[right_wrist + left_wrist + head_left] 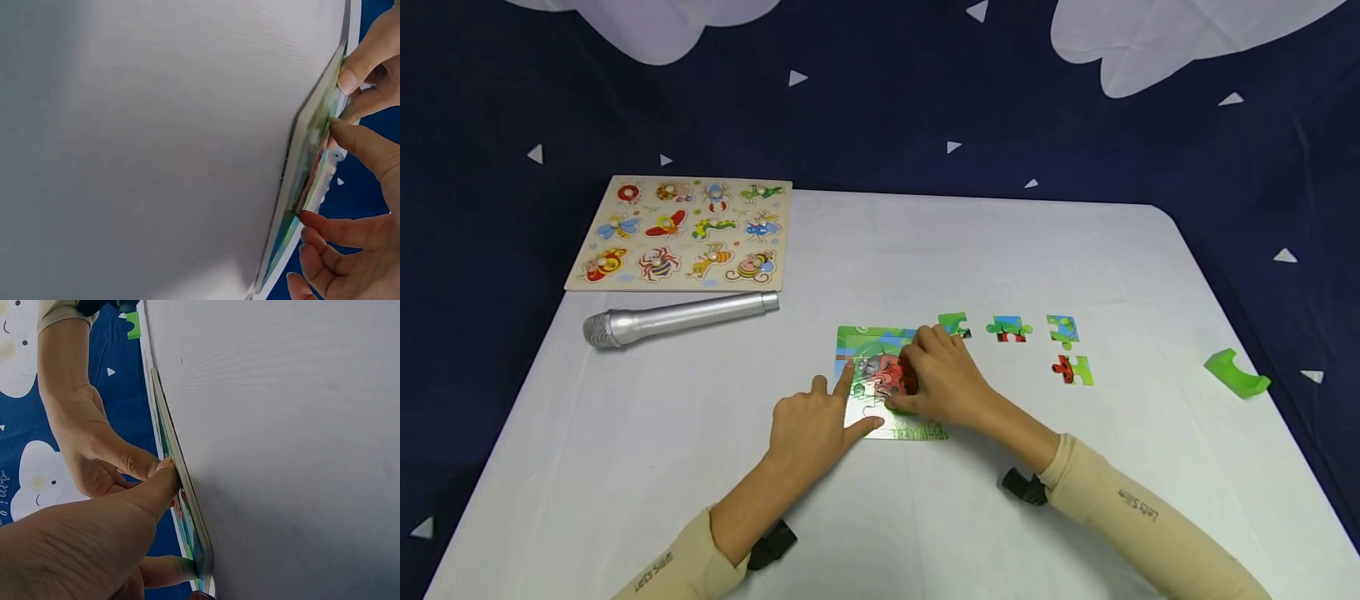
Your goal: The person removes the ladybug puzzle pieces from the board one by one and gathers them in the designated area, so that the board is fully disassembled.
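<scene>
Four loose jigsaw pieces (1009, 327) lie on the white table (685, 467), beyond and to the right of the small jigsaw board (925, 432), which rests flat in front of you under both your hands. The nearest, a green corner-like piece (952, 321), is partly hidden behind your right hand (951, 379); the farthest right include a red and lime piece (1073, 370). Your left hand (811, 421) has its forefinger straight on the board's left side and its thumb at the near edge, seemingly to steady it. Your right thumb and fingertips stand apart at the right of the red ladybug picture (883, 375); whether they pinch a piece or only press it, you cannot tell from these views. In the head view, a gap shows between your hands. The step in hand looks like settling a piece into the ladybug. The next move seems to call for pressing that spot level while your left hand braces the board, then reaching for a loose piece, the green one being closest. Glare washes out the board's lower left, so any gaps there are hard to judge.
</scene>
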The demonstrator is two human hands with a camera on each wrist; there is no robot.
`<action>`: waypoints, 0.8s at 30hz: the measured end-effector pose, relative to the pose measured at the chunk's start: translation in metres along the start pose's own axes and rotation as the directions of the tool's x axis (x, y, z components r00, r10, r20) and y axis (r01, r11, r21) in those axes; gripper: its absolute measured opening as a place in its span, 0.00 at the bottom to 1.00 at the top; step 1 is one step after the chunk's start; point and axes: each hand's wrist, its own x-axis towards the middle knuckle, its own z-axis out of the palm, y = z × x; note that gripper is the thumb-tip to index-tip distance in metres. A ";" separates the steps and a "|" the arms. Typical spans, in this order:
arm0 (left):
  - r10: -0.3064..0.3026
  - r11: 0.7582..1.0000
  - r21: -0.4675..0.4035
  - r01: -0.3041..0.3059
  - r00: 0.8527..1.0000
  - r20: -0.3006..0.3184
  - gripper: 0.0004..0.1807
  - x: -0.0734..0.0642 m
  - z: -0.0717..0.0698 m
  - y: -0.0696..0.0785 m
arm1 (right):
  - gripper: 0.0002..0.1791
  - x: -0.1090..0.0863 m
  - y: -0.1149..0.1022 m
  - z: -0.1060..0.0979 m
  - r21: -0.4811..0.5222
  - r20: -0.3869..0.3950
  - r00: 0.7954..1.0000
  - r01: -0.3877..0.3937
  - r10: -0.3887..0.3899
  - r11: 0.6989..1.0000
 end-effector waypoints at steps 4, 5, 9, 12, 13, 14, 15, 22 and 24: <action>0.006 1.000 0.007 -0.006 1.000 -0.013 0.47 0.000 0.000 0.000 | 0.29 0.002 -0.002 -0.002 -0.029 0.015 1.000 0.011 -0.011 1.000; 0.006 1.000 0.008 -0.006 1.000 -0.014 0.47 0.000 0.001 0.000 | 0.29 0.003 -0.002 -0.002 -0.039 0.016 1.000 0.018 -0.018 0.999; 0.003 1.000 -0.002 -0.003 1.000 -0.011 0.47 0.000 0.001 0.000 | 0.30 0.004 -0.001 -0.002 -0.050 0.009 0.998 0.059 -0.059 0.997; 0.001 1.000 -0.012 -0.002 1.000 -0.011 0.47 0.000 0.001 -0.001 | 0.29 0.005 0.002 -0.001 -0.047 -0.006 0.995 0.097 -0.097 0.994; 0.001 1.000 -0.014 -0.001 1.000 -0.011 0.47 0.000 0.001 -0.001 | 0.29 0.005 0.003 -0.001 -0.047 -0.010 0.994 0.110 -0.111 0.993; 0.001 1.000 -0.015 -0.001 1.000 -0.010 0.47 0.000 0.002 -0.001 | 0.29 0.005 0.004 0.000 -0.046 -0.013 0.992 0.122 -0.123 0.991; 0.000 1.000 -0.016 0.000 1.000 -0.009 0.47 0.000 0.002 -0.001 | 0.29 0.006 0.005 0.000 -0.046 -0.016 0.991 0.133 -0.134 0.990; 0.009 1.000 -0.015 -0.009 1.000 -0.015 0.47 0.000 0.003 -0.001 | 0.29 0.006 0.015 -0.002 -0.049 -0.056 0.981 0.184 -0.187 0.982; 0.014 1.000 -0.013 -0.014 1.000 -0.019 0.47 0.000 0.003 -0.001 | 0.30 0.002 0.019 -0.006 -0.042 -0.075 0.979 0.186 -0.189 0.982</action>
